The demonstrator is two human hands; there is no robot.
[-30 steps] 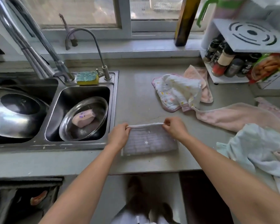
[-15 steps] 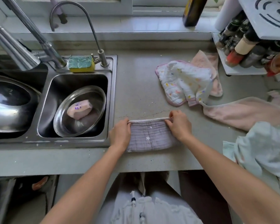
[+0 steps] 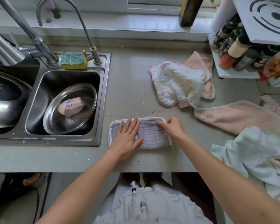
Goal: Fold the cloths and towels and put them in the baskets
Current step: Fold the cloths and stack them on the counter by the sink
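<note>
Both hands were pinching the far hem a second ago — now we see the left hand [image 3: 127, 139] flat, smoothing the folded lilac waffle-weave cloth [image 3: 149, 135] on the grey countertop [image 3: 129, 81], right hand [image 3: 172, 127] curled at its top corner — fold nearly done.

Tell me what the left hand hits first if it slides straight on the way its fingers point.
The left hand lies flat on the purple cloth, fingers pointing away toward the window. Beyond the cloth's far edge comes bare counter, then probably the back wall.
</note>
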